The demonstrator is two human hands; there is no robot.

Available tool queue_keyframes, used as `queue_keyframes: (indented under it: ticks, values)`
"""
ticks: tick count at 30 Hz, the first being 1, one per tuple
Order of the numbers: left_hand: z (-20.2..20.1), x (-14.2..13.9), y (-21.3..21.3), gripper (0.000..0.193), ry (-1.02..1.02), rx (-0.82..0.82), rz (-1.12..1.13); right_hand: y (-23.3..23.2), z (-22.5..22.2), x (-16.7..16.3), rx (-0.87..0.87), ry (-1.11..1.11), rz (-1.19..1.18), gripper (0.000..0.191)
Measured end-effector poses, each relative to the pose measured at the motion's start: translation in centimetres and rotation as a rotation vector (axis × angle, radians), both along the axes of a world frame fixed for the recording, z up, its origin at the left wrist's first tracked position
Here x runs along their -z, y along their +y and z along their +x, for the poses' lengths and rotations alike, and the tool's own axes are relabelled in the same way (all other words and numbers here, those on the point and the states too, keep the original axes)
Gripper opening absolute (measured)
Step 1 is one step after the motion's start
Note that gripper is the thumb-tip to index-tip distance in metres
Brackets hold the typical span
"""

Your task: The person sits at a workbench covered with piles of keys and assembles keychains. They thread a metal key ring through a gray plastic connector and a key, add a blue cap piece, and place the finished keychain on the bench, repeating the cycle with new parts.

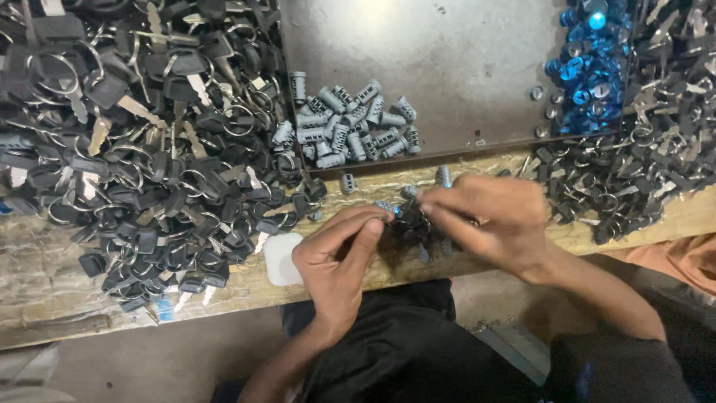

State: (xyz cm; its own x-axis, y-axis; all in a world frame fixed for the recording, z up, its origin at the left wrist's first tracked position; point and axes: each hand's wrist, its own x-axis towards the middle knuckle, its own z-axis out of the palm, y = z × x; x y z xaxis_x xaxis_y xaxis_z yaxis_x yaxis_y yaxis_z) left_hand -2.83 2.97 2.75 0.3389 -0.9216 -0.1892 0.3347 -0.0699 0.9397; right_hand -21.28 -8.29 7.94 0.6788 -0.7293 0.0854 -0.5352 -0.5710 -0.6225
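Note:
My left hand (339, 254) and my right hand (485, 220) meet over the front edge of a wooden bench (45, 276). Between their fingers sits a small grey lock cylinder (388, 207) together with a bunch of black-headed keys on a ring (412, 224). The left thumb and forefinger pinch the cylinder. Fingers of the right hand close on the key bunch, and motion blur hides the exact grip.
A big heap of black-headed keys on rings (142, 149) covers the bench's left. A dark metal tray (447, 52) holds a pile of grey lock cylinders (347, 123) and blue cylinders (589, 67). More keys (634, 172) lie right. A white pad (282, 259) sits by my left hand.

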Motion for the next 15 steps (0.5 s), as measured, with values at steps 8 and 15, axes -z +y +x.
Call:
queue_keyframes:
  ticks: [8,15]
  values:
    - [-0.3,1.0,-0.4,0.009,-0.174,-0.091,0.008,-10.8,0.8,3.9,0.19,0.107,-0.266,0.018]
    - [0.0,1.3,-0.2,0.009,-0.141,-0.004,-0.038,-14.9,2.7,4.8,0.143,0.17,-0.354,0.01]
